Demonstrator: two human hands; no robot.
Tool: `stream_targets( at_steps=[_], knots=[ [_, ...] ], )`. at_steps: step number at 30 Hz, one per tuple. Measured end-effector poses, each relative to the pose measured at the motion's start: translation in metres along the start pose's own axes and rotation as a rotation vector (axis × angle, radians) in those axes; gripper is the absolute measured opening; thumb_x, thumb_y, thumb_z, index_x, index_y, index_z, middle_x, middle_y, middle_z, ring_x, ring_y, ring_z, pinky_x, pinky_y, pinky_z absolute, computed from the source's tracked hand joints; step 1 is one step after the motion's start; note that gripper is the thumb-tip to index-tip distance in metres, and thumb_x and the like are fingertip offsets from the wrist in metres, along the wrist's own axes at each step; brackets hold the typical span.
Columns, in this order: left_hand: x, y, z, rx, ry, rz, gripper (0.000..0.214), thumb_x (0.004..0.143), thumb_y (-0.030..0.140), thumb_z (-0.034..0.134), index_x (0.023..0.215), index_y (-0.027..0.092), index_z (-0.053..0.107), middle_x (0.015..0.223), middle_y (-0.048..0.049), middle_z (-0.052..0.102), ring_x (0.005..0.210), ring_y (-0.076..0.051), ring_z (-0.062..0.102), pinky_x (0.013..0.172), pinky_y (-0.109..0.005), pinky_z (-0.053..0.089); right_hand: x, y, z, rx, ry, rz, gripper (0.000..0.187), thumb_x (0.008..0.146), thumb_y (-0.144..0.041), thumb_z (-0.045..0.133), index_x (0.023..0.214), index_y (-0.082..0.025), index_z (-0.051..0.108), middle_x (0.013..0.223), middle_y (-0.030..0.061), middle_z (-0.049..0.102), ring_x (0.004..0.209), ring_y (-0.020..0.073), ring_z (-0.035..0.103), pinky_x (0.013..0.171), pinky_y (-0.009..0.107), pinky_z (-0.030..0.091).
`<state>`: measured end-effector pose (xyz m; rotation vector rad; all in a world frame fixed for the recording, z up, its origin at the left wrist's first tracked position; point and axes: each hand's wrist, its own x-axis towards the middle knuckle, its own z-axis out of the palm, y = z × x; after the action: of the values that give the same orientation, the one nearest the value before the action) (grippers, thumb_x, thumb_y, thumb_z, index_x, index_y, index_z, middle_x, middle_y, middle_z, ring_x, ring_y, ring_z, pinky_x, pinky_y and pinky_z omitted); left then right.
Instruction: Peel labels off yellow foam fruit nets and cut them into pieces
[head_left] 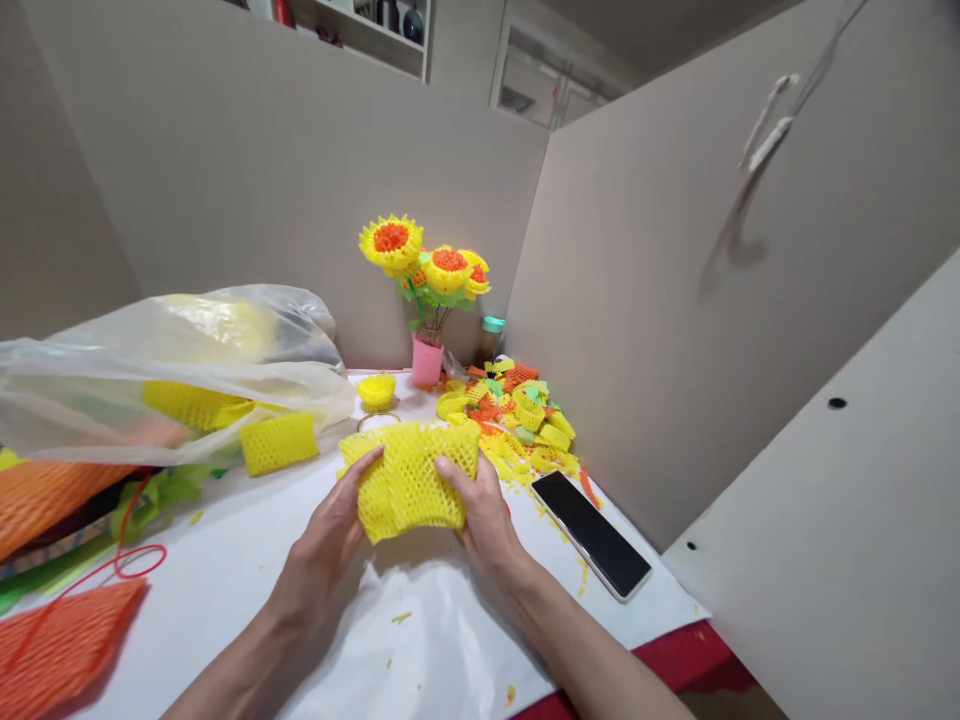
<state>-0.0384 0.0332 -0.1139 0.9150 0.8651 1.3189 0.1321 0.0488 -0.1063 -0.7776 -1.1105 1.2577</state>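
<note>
Both my hands hold one piece of yellow foam netting (411, 478) just above the white table sheet (420, 630). My left hand (330, 535) grips its left edge, thumb on top and fingers curled underneath. My right hand (480, 510) pinches its right edge, thumb lying over the mesh. The netting is folded or bunched between them. Behind it lie a small yellow foam cup (376, 390) and a thin ring (377, 421).
A clear plastic bag (172, 370) with yellow foam nets lies at the left, one yellow net (279, 443) poking out. Orange nets (60, 640) and a red string (127, 560) lie at the near left. Foam sunflowers in a pink pot (427, 360), a scrap pile (517, 415) and a phone (592, 532) sit at the right.
</note>
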Motion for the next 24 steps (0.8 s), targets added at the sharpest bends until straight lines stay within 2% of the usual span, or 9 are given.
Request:
stream_targets(
  at_steps=[2, 5, 9, 12, 17, 22, 24],
  knots=[
    [0.000, -0.003, 0.002, -0.001, -0.008, -0.015, 0.064, 0.077, 0.055, 0.077, 0.135, 0.032, 0.062, 0.156, 0.0001, 0.055, 0.149, -0.032, 0.039, 0.108, -0.033, 0.049, -0.002, 0.000, 0.001, -0.033, 0.012, -0.003, 0.050, 0.092, -0.041, 0.063, 0.137, -0.023, 0.050, 0.133, 0.0082, 0.066, 0.120, 0.0243, 0.063, 0.102, 0.038, 0.050],
    [0.003, -0.006, 0.005, 0.021, -0.060, -0.026, 0.070, 0.071, 0.040, 0.088, 0.135, 0.029, 0.062, 0.148, -0.0046, 0.063, 0.142, -0.034, 0.048, 0.103, -0.032, 0.052, -0.005, -0.003, 0.004, -0.121, -0.011, 0.010, 0.047, 0.086, -0.040, 0.071, 0.128, -0.022, 0.058, 0.125, 0.0072, 0.069, 0.114, 0.0259, 0.065, 0.098, 0.038, 0.051],
    [0.004, -0.002, 0.008, 0.022, -0.100, -0.022, 0.058, 0.075, 0.031, 0.086, 0.129, 0.025, 0.065, 0.126, -0.0060, 0.078, 0.122, -0.032, 0.067, 0.093, -0.032, 0.058, -0.005, -0.011, 0.003, -0.234, -0.056, 0.005, 0.031, 0.082, -0.041, 0.074, 0.105, -0.020, 0.068, 0.103, 0.0043, 0.072, 0.096, 0.0243, 0.065, 0.087, 0.036, 0.051],
    [0.004, 0.002, 0.007, 0.018, -0.111, -0.030, 0.057, 0.075, 0.030, 0.085, 0.129, 0.025, 0.065, 0.124, -0.0061, 0.078, 0.115, -0.031, 0.070, 0.089, -0.032, 0.060, -0.002, -0.017, -0.003, -0.277, -0.029, -0.026, 0.024, 0.080, -0.040, 0.076, 0.090, -0.020, 0.066, 0.092, 0.0021, 0.069, 0.090, 0.0220, 0.062, 0.083, 0.033, 0.049],
    [0.003, 0.004, 0.005, 0.029, -0.163, -0.078, 0.067, 0.071, 0.028, 0.088, 0.133, 0.025, 0.063, 0.131, -0.0098, 0.075, 0.119, -0.035, 0.069, 0.090, -0.034, 0.061, 0.004, -0.020, -0.013, -0.217, -0.017, -0.012, 0.036, 0.078, -0.043, 0.074, 0.105, -0.022, 0.061, 0.106, 0.0038, 0.069, 0.100, 0.0226, 0.065, 0.087, 0.033, 0.050],
    [0.001, 0.009, 0.008, 0.040, -0.172, -0.077, 0.091, 0.069, 0.025, 0.090, 0.148, 0.038, 0.046, 0.150, -0.0052, 0.061, 0.131, -0.035, 0.060, 0.091, -0.032, 0.061, 0.001, -0.019, -0.014, -0.165, -0.052, 0.067, 0.054, 0.077, -0.041, 0.078, 0.124, -0.022, 0.059, 0.121, 0.0070, 0.068, 0.113, 0.0252, 0.065, 0.095, 0.037, 0.051],
    [0.001, 0.012, 0.009, 0.044, -0.154, -0.055, 0.097, 0.067, 0.025, 0.090, 0.149, 0.042, 0.042, 0.156, -0.0023, 0.054, 0.135, -0.034, 0.057, 0.092, -0.029, 0.060, -0.001, -0.017, -0.013, -0.133, -0.098, 0.091, 0.052, 0.076, -0.040, 0.079, 0.121, -0.021, 0.062, 0.118, 0.0076, 0.071, 0.109, 0.0263, 0.067, 0.092, 0.038, 0.053]
  ],
)
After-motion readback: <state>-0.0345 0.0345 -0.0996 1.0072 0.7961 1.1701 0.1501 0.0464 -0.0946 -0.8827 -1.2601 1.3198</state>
